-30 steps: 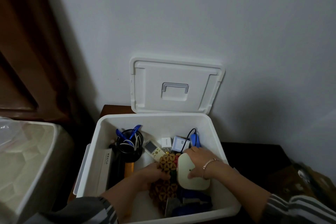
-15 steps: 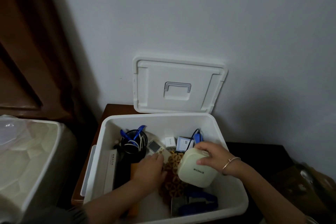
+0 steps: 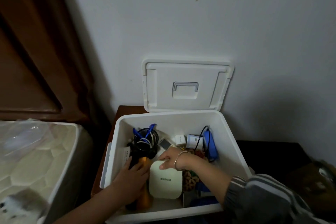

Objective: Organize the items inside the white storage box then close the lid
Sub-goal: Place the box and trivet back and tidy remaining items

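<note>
White storage box (image 3: 172, 120) lies open; left hand (image 3: 133, 176) grips orange cylinder (image 3: 145, 196), right hand (image 3: 172, 158) pinches cream device (image 3: 165, 183).

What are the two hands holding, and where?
The right hand pinches the pale square gadget at its far edge. The left hand wraps the orange tube around its middle.

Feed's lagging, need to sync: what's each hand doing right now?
Left hand: grips the orange cylinder.
Right hand: pinches the far edge of the cream device.
</note>
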### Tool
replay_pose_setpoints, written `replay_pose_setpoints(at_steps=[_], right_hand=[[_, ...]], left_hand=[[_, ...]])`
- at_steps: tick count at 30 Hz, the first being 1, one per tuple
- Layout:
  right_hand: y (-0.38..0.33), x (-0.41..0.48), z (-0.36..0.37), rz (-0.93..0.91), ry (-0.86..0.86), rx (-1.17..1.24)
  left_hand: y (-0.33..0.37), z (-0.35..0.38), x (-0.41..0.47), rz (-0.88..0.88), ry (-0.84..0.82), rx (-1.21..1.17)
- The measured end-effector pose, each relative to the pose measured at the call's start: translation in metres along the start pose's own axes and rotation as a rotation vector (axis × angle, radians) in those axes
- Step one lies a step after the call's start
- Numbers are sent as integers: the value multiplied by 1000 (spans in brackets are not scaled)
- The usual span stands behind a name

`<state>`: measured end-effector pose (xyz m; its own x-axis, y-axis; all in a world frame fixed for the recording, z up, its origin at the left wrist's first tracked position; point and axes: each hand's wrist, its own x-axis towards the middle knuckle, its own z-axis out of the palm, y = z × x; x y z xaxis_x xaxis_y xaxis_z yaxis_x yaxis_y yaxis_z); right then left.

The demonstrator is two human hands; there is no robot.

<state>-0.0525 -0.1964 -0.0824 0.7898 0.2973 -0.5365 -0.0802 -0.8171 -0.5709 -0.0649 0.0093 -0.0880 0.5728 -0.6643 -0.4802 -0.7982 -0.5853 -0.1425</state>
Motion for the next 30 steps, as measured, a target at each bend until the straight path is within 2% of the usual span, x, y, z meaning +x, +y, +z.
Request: replay_pose_setpoints(at_steps=[4, 9, 11, 13, 16, 19, 23, 26, 30], right_hand=[[-3, 17, 13, 1, -93, -38], [4, 12, 31, -88, -34, -108], [7, 9, 35, -172, -5, -286], [11, 4, 33, -245, 51, -563], [21, -11, 18, -202, 67, -813], [30, -20, -1, -96, -21, -744], [22, -15, -19, -28, -164, -684], [10, -1, -25, 19, -323, -780], [-1, 14, -25, 92, -497, -1008]], left_hand=[[0, -2, -1, -108, 11, 40], [5, -2, 0, -129, 15, 37], [7, 0, 2, -143, 31, 10], [11, 2, 5, -144, 46, -13], [19, 4, 14, -111, 67, -91], [29, -3, 30, -39, 53, -214], [32, -11, 50, -32, -110, -432], [29, -10, 56, -55, -180, -520], [28, -10, 58, -69, -175, -443]])
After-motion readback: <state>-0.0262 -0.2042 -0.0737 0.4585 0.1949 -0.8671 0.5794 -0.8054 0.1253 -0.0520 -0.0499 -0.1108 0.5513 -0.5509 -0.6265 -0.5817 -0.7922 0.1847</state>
